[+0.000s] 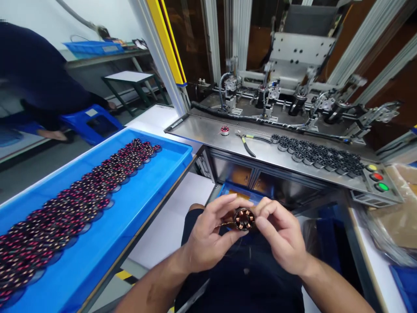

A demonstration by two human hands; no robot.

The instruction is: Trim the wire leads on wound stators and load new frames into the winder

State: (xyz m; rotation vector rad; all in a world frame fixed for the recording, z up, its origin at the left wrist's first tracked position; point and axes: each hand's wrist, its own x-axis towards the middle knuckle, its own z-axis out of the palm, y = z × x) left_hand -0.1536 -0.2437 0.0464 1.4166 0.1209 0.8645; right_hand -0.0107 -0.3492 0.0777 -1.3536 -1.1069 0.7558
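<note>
A wound motor stator, a dark ring with copper coils facing up, is held over my lap. My left hand is closed around its left side, thumb below and fingers above. A thin yellowish wire runs from the stator between those fingers. My right hand pinches at the stator's right edge with thumb and forefinger; whether a wire end is between them is hidden. Ahead on the metal bench lie open pliers with yellow-green and black handles, and a single red-coiled stator.
A blue tray at left carries many wound stators in overlapping rows. Black slotted cores stand grouped on the metal bench. A machine with fixtures rises behind. A button box is at right. Another person works at far left.
</note>
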